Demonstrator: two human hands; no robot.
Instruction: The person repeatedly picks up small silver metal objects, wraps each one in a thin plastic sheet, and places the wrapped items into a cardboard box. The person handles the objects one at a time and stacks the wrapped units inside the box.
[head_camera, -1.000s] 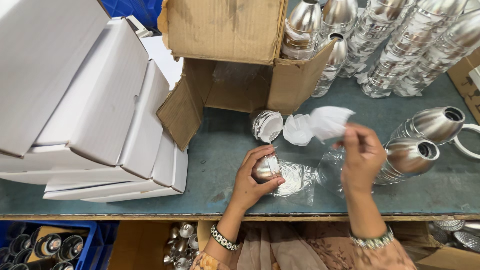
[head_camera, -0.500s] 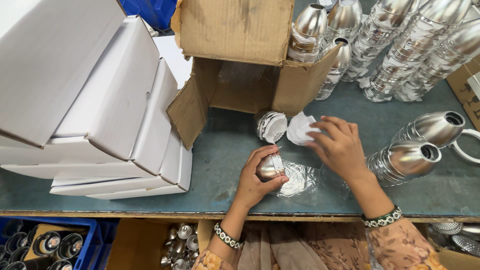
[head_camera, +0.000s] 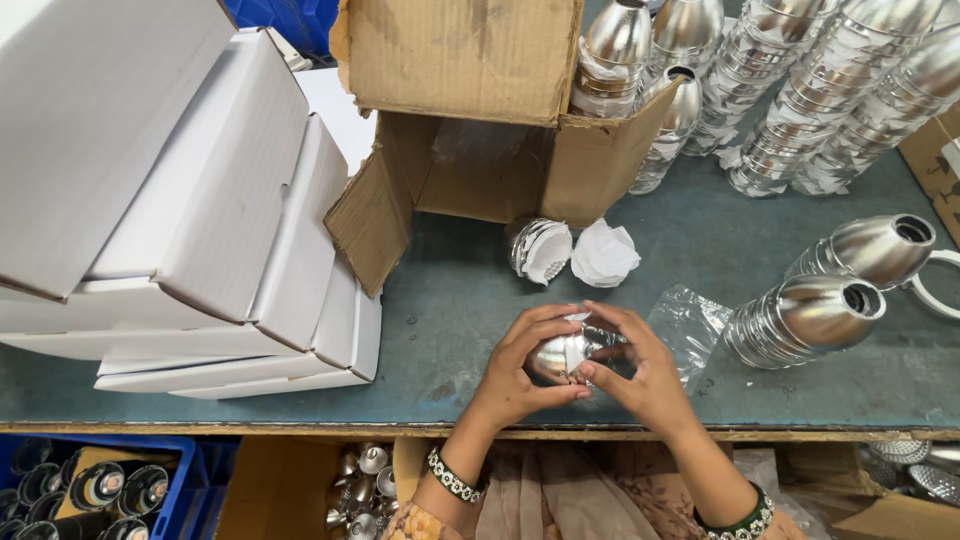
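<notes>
A small shiny silver metal piece (head_camera: 558, 356) sits between both hands above the table's front edge, partly wrapped in clear plastic film (head_camera: 688, 322). My left hand (head_camera: 522, 366) cups it from the left. My right hand (head_camera: 640, 368) pinches the wrap against it from the right. The film trails out to the right on the table. Just beyond the hands lie a crumpled white paper wad (head_camera: 604, 253) and a stack of paper-wrapped silver pieces (head_camera: 537, 249).
An open brown cardboard box (head_camera: 470, 120) lies on its side behind the hands. Stacked white flat boxes (head_camera: 180, 230) fill the left. Nested silver cone-shaped shells (head_camera: 815, 318) lie at right, with more stacks (head_camera: 830, 100) behind. A blue bin (head_camera: 90, 485) sits below the green table (head_camera: 440, 310).
My right hand left the white paper wad by the cardboard box and came down to join my left hand on the silver piece. The left hand stayed on the piece.
</notes>
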